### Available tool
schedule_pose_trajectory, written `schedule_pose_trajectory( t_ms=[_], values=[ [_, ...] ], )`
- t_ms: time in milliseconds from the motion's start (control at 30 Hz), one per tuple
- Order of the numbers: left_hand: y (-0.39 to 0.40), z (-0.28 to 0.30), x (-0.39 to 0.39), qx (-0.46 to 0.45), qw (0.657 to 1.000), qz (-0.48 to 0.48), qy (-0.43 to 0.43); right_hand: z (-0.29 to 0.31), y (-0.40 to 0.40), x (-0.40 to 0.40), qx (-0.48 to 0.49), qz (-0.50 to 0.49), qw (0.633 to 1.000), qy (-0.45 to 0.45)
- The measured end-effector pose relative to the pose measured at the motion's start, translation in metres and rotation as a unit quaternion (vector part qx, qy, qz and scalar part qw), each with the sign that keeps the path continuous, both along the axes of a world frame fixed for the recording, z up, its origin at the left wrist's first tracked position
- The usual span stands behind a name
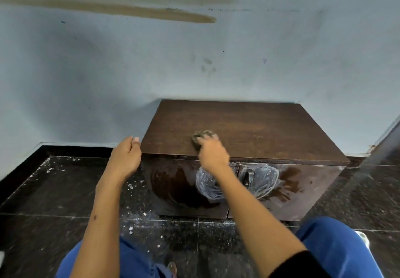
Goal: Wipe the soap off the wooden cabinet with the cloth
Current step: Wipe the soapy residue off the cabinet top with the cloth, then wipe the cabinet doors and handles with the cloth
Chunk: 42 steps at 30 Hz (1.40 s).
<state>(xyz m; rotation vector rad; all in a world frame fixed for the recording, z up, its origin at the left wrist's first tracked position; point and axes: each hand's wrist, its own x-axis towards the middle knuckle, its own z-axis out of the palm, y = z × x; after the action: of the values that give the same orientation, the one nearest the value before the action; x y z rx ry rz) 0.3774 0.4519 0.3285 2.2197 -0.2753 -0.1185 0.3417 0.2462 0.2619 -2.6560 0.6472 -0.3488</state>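
Note:
A low dark wooden cabinet [259,130] stands against the wall. White soap smears [266,180] cover the middle of its two front doors around a metal handle [250,177]. My right hand [213,153] grips a bunched greyish cloth [202,135] and holds it on the cabinet top near the front edge. My left hand [126,156] hovers beside the cabinet's left front corner, fingers loosely curled, holding nothing. Motion blurs the right hand.
The pale blue wall [194,61] rises right behind the cabinet. Dark tiled floor [54,191] with white debris flecks lies to the left and in front. My knees in blue trousers [337,247] are at the bottom. A door edge [387,139] stands at right.

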Motion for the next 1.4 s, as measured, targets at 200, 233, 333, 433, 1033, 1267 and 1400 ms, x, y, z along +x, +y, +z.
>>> schedule_pose_trajectory(
  t_ms=[200, 233, 333, 433, 1033, 1267, 1400],
  values=[
    [0.002, -0.002, 0.001, -0.016, 1.000, 0.003, 0.004, 0.010, -0.120, -0.086, 0.009, -0.248, 0.969, 0.011],
    [0.002, -0.004, 0.001, -0.018, 1.000, 0.000, 0.004, 0.011, -0.131, -0.096, 0.009, -0.282, 0.959, 0.016],
    [0.003, -0.007, 0.001, -0.025, 1.000, -0.001, 0.013, 0.008, -0.131, -0.087, -0.020, -0.312, 0.949, 0.049],
    [0.007, -0.008, 0.000, -0.032, 0.999, -0.007, 0.028, 0.009, -0.087, -0.046, -0.050, -0.247, 0.966, 0.058],
    [-0.006, -0.007, -0.025, -0.065, 0.997, -0.026, 0.008, -0.019, 0.088, -0.048, 0.615, 0.114, 0.778, -0.057],
    [-0.065, -0.043, -0.051, 0.073, 0.983, -0.157, -0.057, -0.067, 0.016, -0.161, 0.873, -0.116, 0.395, -0.261],
    [-0.103, -0.055, -0.050, 0.169, 0.949, -0.221, -0.148, -0.081, -0.020, -0.189, 0.853, -0.103, 0.388, -0.333]
  ],
)
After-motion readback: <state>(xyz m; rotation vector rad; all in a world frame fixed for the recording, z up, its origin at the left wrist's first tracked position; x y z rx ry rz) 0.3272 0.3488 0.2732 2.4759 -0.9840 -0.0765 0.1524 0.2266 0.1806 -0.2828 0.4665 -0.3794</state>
